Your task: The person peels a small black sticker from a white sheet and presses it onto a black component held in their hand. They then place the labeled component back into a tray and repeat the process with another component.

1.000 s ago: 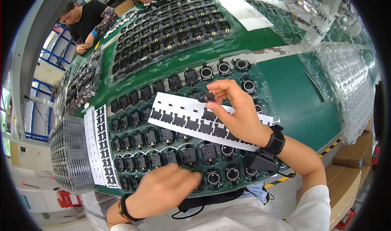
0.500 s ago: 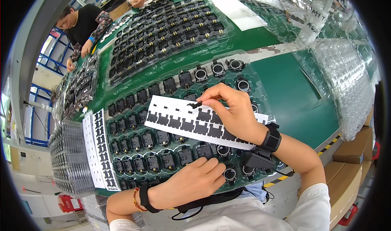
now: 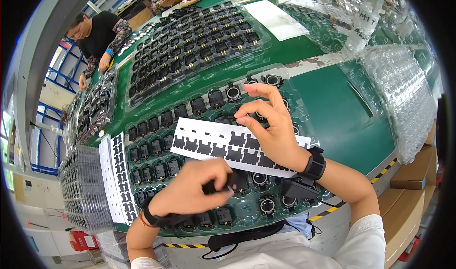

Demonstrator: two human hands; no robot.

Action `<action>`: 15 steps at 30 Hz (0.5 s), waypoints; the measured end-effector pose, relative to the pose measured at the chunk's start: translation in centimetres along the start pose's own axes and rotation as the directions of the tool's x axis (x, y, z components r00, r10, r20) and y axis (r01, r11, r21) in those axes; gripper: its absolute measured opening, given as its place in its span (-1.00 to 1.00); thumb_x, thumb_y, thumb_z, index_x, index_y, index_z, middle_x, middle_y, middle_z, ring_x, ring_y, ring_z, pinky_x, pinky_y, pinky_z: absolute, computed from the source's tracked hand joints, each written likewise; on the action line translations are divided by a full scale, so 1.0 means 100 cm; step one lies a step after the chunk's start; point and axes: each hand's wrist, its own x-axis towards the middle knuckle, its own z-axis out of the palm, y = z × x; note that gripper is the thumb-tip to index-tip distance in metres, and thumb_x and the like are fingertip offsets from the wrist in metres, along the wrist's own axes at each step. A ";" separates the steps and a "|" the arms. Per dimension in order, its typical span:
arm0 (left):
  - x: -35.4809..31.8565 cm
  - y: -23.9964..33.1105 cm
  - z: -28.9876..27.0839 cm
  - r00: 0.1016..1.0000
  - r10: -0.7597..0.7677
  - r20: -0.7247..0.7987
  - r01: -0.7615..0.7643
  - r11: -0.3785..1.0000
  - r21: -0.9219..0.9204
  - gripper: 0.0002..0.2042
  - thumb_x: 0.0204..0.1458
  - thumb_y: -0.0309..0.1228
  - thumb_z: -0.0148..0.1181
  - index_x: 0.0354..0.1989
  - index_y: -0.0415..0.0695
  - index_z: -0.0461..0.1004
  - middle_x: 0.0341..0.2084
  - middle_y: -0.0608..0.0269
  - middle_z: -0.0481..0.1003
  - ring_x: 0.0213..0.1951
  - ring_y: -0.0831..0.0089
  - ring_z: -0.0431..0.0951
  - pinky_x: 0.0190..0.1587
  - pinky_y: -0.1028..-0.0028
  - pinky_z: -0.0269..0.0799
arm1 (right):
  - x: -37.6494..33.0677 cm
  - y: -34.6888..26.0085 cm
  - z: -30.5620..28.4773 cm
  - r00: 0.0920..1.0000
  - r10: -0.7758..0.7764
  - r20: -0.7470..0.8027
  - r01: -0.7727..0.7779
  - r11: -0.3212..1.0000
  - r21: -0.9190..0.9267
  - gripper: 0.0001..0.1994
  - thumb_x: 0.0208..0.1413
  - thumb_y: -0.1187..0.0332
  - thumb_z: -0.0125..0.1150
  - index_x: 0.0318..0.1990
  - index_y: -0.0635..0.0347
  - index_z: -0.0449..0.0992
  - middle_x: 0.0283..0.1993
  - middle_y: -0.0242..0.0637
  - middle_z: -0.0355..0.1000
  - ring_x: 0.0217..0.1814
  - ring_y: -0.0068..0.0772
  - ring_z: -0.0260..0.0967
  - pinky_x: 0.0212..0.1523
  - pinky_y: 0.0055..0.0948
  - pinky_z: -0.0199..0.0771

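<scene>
My right hand (image 3: pixel 275 129) is above a white sheet of black die-cut stickers (image 3: pixel 204 149). Its thumb and index finger are pinched together with the other fingers raised; the black sticker seen there earlier is hard to make out now against the dark parts. My left hand (image 3: pixel 194 186), smeared by motion, is closed around a black plastic part (image 3: pixel 231 179) over the near rows of a clear tray (image 3: pixel 297 95). The tray holds rows of black plastic parts, and those toward its right side carry round silver-rimmed pieces (image 3: pixel 233 93).
A second tray of black parts (image 3: pixel 190 46) lies farther back. At the left are stacked clear trays (image 3: pixel 80 188) and another sticker sheet (image 3: pixel 110 179). Bubble wrap (image 3: pixel 403 93) hangs over the right side. Co-workers sit across the table, and cardboard boxes (image 3: pixel 403 207) stand at the right.
My left hand has lifted from the near row and moved left and up with a black part. My right hand's other fingers have spread upward, while its pinch stays near the sheet's upper edge.
</scene>
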 end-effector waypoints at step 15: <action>0.018 -0.032 0.003 0.777 -0.232 -0.585 0.119 0.967 -0.226 -0.59 -0.16 -0.68 0.28 -0.07 -0.24 0.38 -0.29 0.19 0.48 -0.32 0.57 0.51 -0.32 0.61 0.46 | -0.006 -0.013 0.001 0.913 0.191 0.360 -0.296 0.918 0.264 -0.92 -0.03 0.46 0.30 -0.34 0.13 0.57 -0.46 -0.40 0.49 -0.50 -0.64 0.34 -0.46 -0.63 0.29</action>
